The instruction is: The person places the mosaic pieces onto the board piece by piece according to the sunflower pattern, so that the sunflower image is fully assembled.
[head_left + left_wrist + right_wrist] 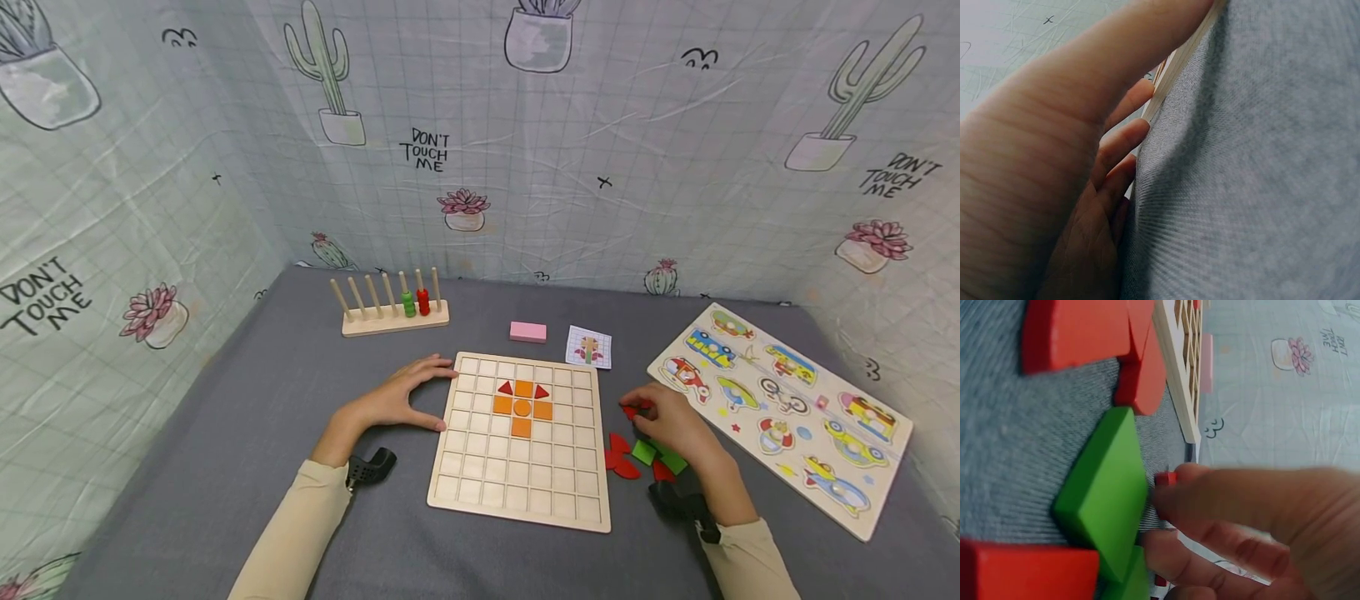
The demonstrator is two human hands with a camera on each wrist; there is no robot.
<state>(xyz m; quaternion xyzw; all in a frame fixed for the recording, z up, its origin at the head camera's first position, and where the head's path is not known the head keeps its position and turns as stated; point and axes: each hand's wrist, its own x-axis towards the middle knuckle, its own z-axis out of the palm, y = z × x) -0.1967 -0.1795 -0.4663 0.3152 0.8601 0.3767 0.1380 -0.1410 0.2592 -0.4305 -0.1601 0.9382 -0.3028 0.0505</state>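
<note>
A square wooden grid board (pixel 480 492) lies in the middle, with orange squares, an orange circle (pixel 522 407) and two red triangles (pixel 542 392) in its upper cells. My left hand (pixel 397 396) rests at the board's left edge, thumb and fingers spread and fingertips touching the rim. To the right of the board, my right hand (pixel 666 421) pinches a small red piece (pixel 1165 479) between thumb and fingers; the fingers partly hide its shape. Just below that hand lie red petal-shaped pieces (pixel 625 468) and green pieces (pixel 1107 494).
A pattern card (pixel 588 347) and a pink block (pixel 528 332) lie behind the board. At the back left stands a peg rack (pixel 393 321) with green and red beads. A wooden vehicle puzzle (pixel 780 417) fills the right side. Printed cloth walls surround the grey table (pixel 225 467).
</note>
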